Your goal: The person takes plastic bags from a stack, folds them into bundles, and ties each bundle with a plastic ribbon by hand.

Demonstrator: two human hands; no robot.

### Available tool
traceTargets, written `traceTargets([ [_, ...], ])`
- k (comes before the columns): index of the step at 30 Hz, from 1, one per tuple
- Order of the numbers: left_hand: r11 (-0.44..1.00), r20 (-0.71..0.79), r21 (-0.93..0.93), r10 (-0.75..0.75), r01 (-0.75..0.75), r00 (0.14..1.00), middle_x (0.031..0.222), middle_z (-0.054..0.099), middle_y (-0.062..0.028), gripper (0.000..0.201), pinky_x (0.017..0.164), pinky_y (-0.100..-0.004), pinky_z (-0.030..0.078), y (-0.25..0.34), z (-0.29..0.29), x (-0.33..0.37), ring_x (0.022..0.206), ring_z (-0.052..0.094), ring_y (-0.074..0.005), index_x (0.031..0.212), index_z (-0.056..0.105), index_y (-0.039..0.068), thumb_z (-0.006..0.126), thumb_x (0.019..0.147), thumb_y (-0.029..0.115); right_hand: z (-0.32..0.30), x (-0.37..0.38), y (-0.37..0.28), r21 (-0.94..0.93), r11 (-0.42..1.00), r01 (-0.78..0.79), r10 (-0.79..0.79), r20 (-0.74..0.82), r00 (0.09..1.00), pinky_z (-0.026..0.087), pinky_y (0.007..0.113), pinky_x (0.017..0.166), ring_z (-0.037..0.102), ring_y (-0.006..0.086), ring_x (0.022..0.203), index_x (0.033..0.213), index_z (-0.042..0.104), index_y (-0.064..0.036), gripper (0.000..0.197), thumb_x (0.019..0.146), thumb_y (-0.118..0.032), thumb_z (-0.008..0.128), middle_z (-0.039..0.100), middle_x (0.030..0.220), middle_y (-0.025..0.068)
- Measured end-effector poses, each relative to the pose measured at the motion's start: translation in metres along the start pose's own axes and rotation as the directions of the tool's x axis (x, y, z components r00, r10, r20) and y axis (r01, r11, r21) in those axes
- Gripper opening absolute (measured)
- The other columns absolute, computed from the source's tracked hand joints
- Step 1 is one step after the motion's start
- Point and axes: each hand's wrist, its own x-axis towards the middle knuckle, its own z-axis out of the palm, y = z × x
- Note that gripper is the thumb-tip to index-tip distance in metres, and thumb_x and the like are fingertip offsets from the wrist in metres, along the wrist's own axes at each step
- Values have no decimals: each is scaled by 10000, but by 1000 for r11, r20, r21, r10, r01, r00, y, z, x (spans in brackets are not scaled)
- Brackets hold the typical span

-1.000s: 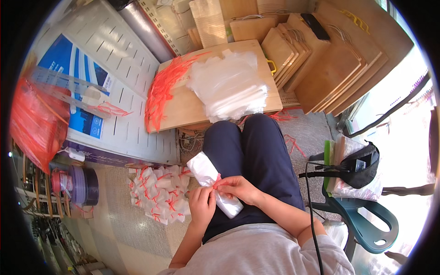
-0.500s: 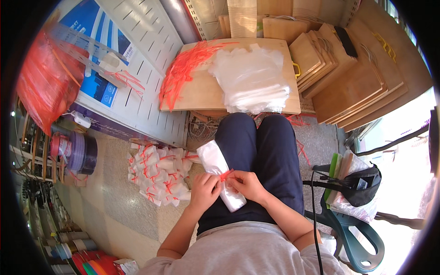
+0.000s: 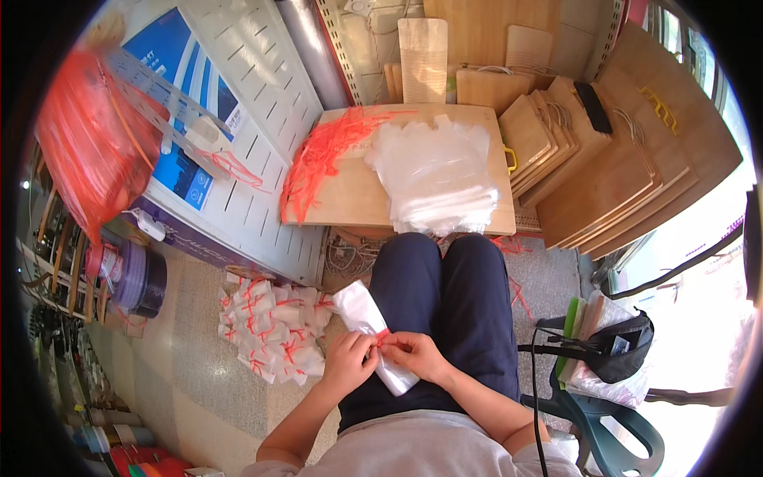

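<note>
A rolled bundle of white plastic bags (image 3: 359,308) lies slantwise across my lap. Around its middle runs a red plastic strip (image 3: 382,336). My left hand (image 3: 351,364) pinches at the strip from the left side of the roll, its fingers curled. From the right, my right hand (image 3: 415,355) has thumb and forefinger closed on the strip, close to the left fingertips. The exact ends of the strip are hidden by my fingers. Ahead of my knees, a stack of flat white bags (image 3: 437,171) and a heap of loose red strips (image 3: 322,155) rest on a wooden board (image 3: 358,203).
Several tied bundles (image 3: 274,330) are piled on the floor to my left. A red bag (image 3: 95,143) hangs by the shelf panel (image 3: 254,119). Cutting boards (image 3: 604,167) lean at the right. A green stool (image 3: 612,429) and black bag (image 3: 624,350) stand beside me.
The view has tilted up, so the scene sits lower in the picture. Both hands stay at the strip around the roll, with their fingertips now closer together.
</note>
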Motion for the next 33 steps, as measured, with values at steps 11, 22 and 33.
traceTargets([
  [11, 941, -55, -285, -208, 184, 977, 807, 576, -121, 121, 617, -360, 450, 1, 18, -3, 712, 579, -285, 878, 568, 32, 626, 775, 6, 5, 2, -19, 52, 998, -21, 25, -83, 996, 489, 223, 562, 575, 63, 607, 957, 648, 17, 131, 892, -93, 617, 634, 754, 22],
  [22, 872, -40, -421, -294, 251, 955, 838, 626, -90, 151, 697, -294, 488, 5, 12, 1, 768, 632, -198, 929, 614, 20, 656, 790, -18, -7, 5, -12, 552, 807, -208, 199, 78, 977, 365, 181, 549, 456, 48, 607, 1026, 664, -18, 145, 896, -45, 606, 579, 771, -9],
  [33, 950, -38, -235, -221, 206, 975, 810, 591, -105, 117, 622, -374, 473, 6, 10, 4, 720, 607, -291, 872, 586, 39, 660, 782, 30, -4, 1, -10, 258, 963, -80, 74, 34, 997, 438, 210, 593, 507, 55, 637, 1088, 595, 12, 171, 949, -49, 517, 593, 801, 18],
])
